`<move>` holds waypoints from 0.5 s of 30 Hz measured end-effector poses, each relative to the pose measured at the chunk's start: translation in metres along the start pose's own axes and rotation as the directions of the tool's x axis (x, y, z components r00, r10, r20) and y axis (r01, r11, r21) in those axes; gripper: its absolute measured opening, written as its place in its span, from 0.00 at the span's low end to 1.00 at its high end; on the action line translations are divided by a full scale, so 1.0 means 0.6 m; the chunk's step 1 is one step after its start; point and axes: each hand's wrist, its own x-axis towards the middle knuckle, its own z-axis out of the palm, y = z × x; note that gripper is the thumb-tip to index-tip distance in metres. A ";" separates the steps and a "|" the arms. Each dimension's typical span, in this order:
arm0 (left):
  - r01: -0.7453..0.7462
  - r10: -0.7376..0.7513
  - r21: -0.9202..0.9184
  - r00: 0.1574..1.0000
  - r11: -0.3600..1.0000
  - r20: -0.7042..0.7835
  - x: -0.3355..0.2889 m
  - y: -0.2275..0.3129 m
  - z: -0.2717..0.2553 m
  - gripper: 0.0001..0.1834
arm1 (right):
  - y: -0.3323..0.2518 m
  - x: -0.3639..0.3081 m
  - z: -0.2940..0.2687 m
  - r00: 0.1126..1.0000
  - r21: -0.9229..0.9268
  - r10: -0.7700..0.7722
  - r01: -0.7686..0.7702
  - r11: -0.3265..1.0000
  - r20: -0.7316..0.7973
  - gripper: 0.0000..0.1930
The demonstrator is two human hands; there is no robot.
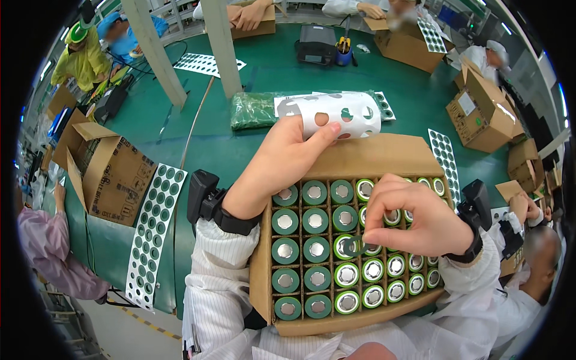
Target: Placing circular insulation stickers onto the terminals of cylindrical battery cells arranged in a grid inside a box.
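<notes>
Right hand (414,219) nearer: fingers pinched on ring (359,243); upright cell (341,247) lies at eight o'clock, contact unclear. Left hand (291,150) farther, fingers closed on curled sheet (334,111).

The box (384,157) is matt cardboard, the cell tops (347,274) smooth metal (softly shiny), the sheet (334,112) probably paper.
</notes>
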 end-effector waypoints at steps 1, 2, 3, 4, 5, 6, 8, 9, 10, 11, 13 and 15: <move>0.036 -0.036 0.063 0.999 0.997 -0.012 0.001 0.003 0.000 0.17 | 0.009 0.000 0.004 0.999 0.018 0.044 -0.045 0.999 0.028 0.06; 0.073 -0.070 0.127 0.997 0.989 -0.027 0.001 0.004 0.000 0.17 | 0.016 0.000 0.007 0.995 0.034 0.087 -0.089 0.995 0.057 0.06; 0.079 -0.076 0.126 0.997 0.989 -0.026 0.001 0.004 0.000 0.17 | 0.020 0.002 0.010 0.994 0.021 0.080 -0.081 0.996 0.078 0.06; 0.050 -0.050 0.126 0.999 0.991 -0.003 0.002 0.004 0.000 0.17 | 0.023 0.002 0.015 0.994 0.026 0.082 -0.084 0.996 0.078 0.06; 0.021 -0.024 0.124 1.000 0.992 0.020 0.002 0.004 0.000 0.16 | 0.024 0.001 0.020 0.997 0.011 0.064 -0.064 0.998 0.040 0.06; 0.026 -0.029 0.125 0.999 0.992 0.019 0.002 0.003 0.000 0.16 | 0.026 0.001 0.024 0.999 -0.004 0.042 -0.042 0.999 0.003 0.07; 0.047 -0.048 0.163 0.999 0.986 0.005 0.004 0.002 0.001 0.16 | 0.028 0.001 0.025 0.999 0.000 0.049 -0.049 0.999 0.004 0.07; 0.052 -0.053 0.165 0.999 0.985 0.001 0.003 0.004 0.001 0.16 | 0.028 0.001 0.026 0.999 0.001 0.050 -0.050 0.999 0.005 0.07; 0.084 -0.083 0.177 0.996 0.981 -0.011 0.002 0.006 0.001 0.16 | 0.028 0.002 0.027 0.999 0.006 0.048 -0.048 0.999 0.008 0.07; 0.115 -0.112 0.188 0.993 0.975 -0.024 0.000 0.008 0.001 0.16 | 0.028 0.002 0.028 0.999 0.006 0.049 -0.049 0.999 0.005 0.07; 0.127 -0.124 0.195 0.992 0.972 -0.028 0.001 0.009 0.001 0.16 | 0.028 0.002 0.029 0.999 0.006 0.054 -0.054 0.999 0.001 0.07; 0.137 -0.133 0.203 0.991 0.970 -0.031 0.000 0.009 0.002 0.16 | 0.028 0.003 0.030 0.999 -0.005 0.053 -0.053 0.999 -0.005 0.07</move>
